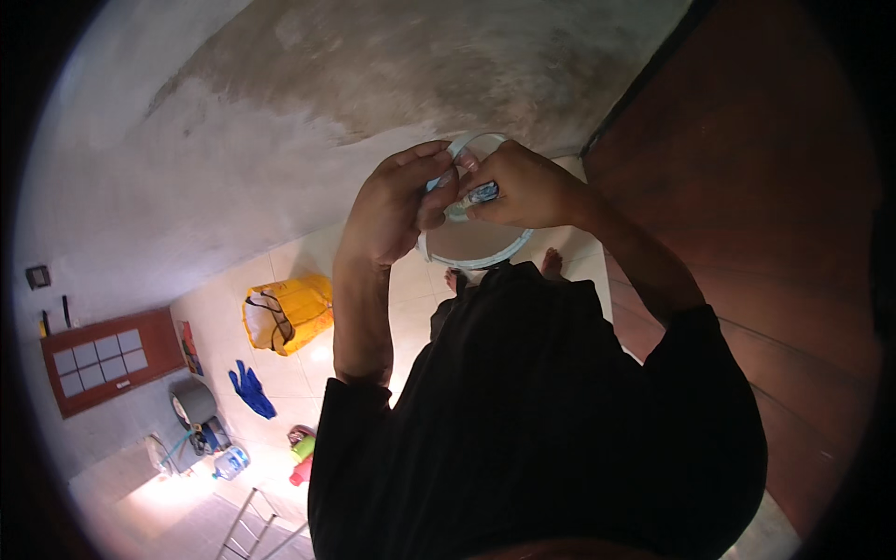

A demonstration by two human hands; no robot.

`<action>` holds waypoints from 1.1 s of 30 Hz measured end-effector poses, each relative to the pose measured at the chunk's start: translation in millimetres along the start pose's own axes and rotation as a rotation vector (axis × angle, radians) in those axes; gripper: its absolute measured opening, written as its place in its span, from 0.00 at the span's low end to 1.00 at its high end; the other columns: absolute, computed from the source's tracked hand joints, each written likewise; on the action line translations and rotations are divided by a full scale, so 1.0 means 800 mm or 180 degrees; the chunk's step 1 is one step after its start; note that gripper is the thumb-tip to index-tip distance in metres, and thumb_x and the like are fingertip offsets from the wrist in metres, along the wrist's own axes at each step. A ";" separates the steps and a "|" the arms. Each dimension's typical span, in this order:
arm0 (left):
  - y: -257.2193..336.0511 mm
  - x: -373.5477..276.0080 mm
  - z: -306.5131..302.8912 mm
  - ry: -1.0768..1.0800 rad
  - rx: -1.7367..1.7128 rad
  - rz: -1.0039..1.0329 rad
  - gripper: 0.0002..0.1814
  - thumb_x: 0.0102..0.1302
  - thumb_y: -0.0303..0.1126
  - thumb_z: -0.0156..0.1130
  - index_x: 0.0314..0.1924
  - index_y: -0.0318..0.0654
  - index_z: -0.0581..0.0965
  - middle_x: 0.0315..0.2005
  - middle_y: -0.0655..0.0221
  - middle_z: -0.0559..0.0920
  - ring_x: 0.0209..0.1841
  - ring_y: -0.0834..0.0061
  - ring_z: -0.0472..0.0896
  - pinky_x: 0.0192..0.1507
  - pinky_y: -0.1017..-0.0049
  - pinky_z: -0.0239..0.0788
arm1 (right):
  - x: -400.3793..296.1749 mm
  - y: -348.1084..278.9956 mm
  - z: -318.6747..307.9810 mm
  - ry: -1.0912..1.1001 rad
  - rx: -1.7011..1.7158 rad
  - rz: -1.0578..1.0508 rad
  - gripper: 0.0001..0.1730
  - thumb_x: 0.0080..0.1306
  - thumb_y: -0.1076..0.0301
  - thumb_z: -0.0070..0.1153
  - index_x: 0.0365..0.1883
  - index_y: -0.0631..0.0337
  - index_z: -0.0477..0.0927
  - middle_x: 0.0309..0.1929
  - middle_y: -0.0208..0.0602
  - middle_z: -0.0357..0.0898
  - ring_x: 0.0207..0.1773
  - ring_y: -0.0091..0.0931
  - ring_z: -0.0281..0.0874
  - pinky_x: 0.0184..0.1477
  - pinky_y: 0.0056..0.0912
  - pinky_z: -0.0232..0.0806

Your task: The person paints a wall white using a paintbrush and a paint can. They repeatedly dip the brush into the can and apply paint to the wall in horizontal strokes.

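Both hands are raised before my chest, close together above a round bucket (pixel 483 264) with a pale rim. Its inside looks grey-brown. A curved white band (pixel 458 144), perhaps the bucket's bail or far rim, rises between the hands. My left hand (pixel 406 189) closes its fingers around a pale, light-blue piece near this band; most of that piece is hidden. In my right hand (pixel 532 189) is a small tool handle (pixel 483 192), smeared white and blue, its kind unclear. The fingertips of the two hands nearly meet.
A patchy plastered wall (pixel 280 91) rises ahead; a red-brown panel (pixel 735 210) stands at right. On the tiled floor lie a yellow bag (pixel 297 315), blue gloves (pixel 252 392) and a water bottle (pixel 231 463). A metal ladder (pixel 248 525) is at lower left.
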State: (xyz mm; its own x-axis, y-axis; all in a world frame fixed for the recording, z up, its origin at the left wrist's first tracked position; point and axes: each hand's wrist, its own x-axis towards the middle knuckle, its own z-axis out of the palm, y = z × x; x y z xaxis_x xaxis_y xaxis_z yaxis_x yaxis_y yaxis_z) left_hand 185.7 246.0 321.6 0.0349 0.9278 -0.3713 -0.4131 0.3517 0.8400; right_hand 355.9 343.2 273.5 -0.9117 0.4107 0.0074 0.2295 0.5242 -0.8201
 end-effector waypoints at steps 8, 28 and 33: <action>-0.008 -0.005 -0.018 0.0008 -0.0225 0.0073 0.14 0.75 0.34 0.49 0.46 0.31 0.76 0.18 0.79 0.65 0.18 0.88 0.56 0.19 0.85 0.45 | -0.015 0.015 0.003 0.0336 0.0460 -0.0091 0.14 0.55 0.73 0.67 0.41 0.65 0.86 0.36 0.52 0.84 0.38 0.35 0.86 0.44 0.33 0.74; -0.020 -0.011 -0.006 0.0011 0.0261 0.0736 0.14 0.77 0.36 0.46 0.45 0.32 0.76 0.18 0.80 0.65 0.19 0.89 0.58 0.21 0.85 0.48 | -0.030 0.007 0.014 0.1057 0.0634 0.0112 0.12 0.56 0.71 0.68 0.35 0.71 0.84 0.29 0.48 0.85 0.30 0.27 0.86 0.33 0.30 0.75; -0.026 -0.008 -0.016 -0.0070 0.0075 0.0716 0.15 0.77 0.35 0.47 0.45 0.32 0.77 0.18 0.80 0.64 0.19 0.89 0.56 0.21 0.85 0.46 | -0.028 0.013 0.024 0.0705 0.1671 0.0577 0.12 0.59 0.73 0.67 0.38 0.73 0.83 0.29 0.42 0.86 0.30 0.25 0.86 0.29 0.24 0.73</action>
State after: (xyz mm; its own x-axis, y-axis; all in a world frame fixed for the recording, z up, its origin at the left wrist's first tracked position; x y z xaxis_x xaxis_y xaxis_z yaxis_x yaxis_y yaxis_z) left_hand 182.7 231.2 301.2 -0.0359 0.9856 -0.1650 -0.3913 0.1381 0.9098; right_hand 372.3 325.2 254.1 -0.7680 0.6346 -0.0861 0.1241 0.0157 -0.9921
